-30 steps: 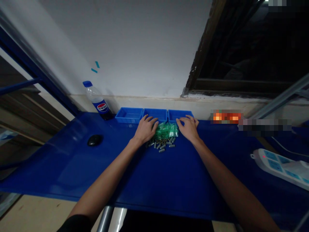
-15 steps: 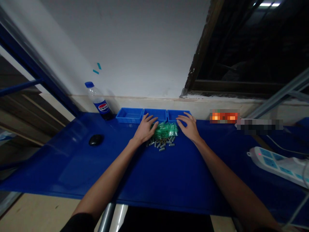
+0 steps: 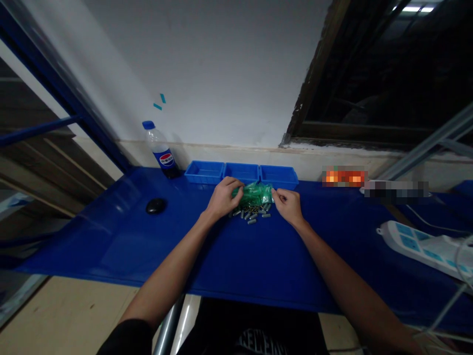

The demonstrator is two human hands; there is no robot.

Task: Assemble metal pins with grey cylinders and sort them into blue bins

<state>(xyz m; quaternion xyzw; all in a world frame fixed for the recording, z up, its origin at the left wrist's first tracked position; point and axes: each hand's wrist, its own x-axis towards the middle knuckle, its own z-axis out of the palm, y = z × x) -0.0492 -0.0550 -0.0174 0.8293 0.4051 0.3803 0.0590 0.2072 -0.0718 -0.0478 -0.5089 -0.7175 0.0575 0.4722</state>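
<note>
A crumpled green plastic bag (image 3: 256,193) lies between my hands on the blue table. My left hand (image 3: 224,197) is closed on the bag's left end, fingers curled around the film. At the bag's right edge, my right hand (image 3: 287,203) pinches the plastic between thumb and fingers. Several small grey metal cylinders (image 3: 252,221) lie loose just in front of the bag. Among them are thin brass-coloured pieces (image 3: 254,209), like screws, partly covered by the bag. Behind it stand three blue trays in a row: left (image 3: 204,182), middle (image 3: 242,166) and right (image 3: 281,185).
A cola bottle (image 3: 166,159) stands at the back left, with a black computer mouse (image 3: 155,205) in front of it. On the right lies a white power strip (image 3: 424,246) with cables. A wall (image 3: 221,74) rises behind the table (image 3: 258,271).
Both hands, spread open beside the bag before, have closed on its two ends. The view has shifted slightly, so the table and bottle appear a little to the right.
</note>
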